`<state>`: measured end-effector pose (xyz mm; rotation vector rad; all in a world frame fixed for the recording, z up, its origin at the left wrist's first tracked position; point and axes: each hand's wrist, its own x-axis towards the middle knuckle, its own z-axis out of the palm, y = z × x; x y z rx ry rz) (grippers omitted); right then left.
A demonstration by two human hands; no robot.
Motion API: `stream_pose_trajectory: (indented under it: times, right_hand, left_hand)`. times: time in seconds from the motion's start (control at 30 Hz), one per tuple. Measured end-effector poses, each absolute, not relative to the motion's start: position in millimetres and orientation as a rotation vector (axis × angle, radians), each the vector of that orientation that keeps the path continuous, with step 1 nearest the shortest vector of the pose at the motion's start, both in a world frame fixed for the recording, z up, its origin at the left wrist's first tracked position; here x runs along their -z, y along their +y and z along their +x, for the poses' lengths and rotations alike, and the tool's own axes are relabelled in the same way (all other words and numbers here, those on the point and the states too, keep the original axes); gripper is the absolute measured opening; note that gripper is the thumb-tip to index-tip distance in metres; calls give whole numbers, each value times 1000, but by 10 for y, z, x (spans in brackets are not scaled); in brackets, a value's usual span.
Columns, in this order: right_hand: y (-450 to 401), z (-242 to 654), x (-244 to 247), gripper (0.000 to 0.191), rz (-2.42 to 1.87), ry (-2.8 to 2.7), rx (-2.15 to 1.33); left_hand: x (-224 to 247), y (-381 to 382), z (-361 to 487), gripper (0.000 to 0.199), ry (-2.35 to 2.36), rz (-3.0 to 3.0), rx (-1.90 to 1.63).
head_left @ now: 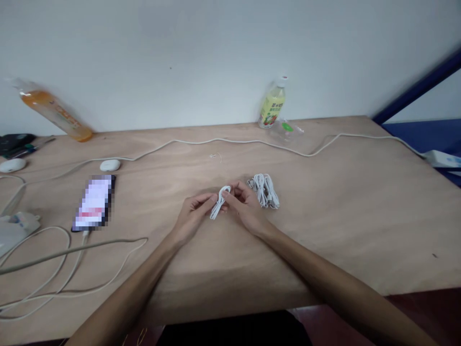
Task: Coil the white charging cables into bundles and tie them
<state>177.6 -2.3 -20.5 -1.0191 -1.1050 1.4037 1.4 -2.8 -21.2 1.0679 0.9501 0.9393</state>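
A small bundle of white cable (216, 209), folded into loops, is held between both hands over the middle of the table. My left hand (194, 211) pinches its left side between thumb and fingers. From the other side, my right hand (247, 204) grips the upper loop, its thumb lying on the cable. Just right of my right hand, several more coiled white cables (266, 191) lie in a pile. The fingertips behind the held bundle are partly hidden.
A phone (93, 202) with a charging cable lies at left, near a white earbud case (110, 165). Along the wall stand an orange drink bottle (57, 113) and a yellow drink bottle (272, 105). A long white cord (237, 141) crosses the table's back; looped cables (68, 245) cover the left front.
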Motion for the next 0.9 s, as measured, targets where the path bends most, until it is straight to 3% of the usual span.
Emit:
stream_pose_trajectory:
  times: [0.17, 0.33, 0.9]
  right_hand:
    - [-29, 1777, 193, 51, -1061, -1079, -1387]
    - [-34, 1777, 162, 54, -1078, -1098, -1379]
    - [-77, 1798, 166, 48, -1072, -1135, -1385]
  left_hand:
    - [125, -77, 44, 51, 984, 1087, -983]
    - [94, -134, 83, 38, 1127, 1226, -1074]
    - [71, -148, 54, 19, 1258, 1286, -1110]
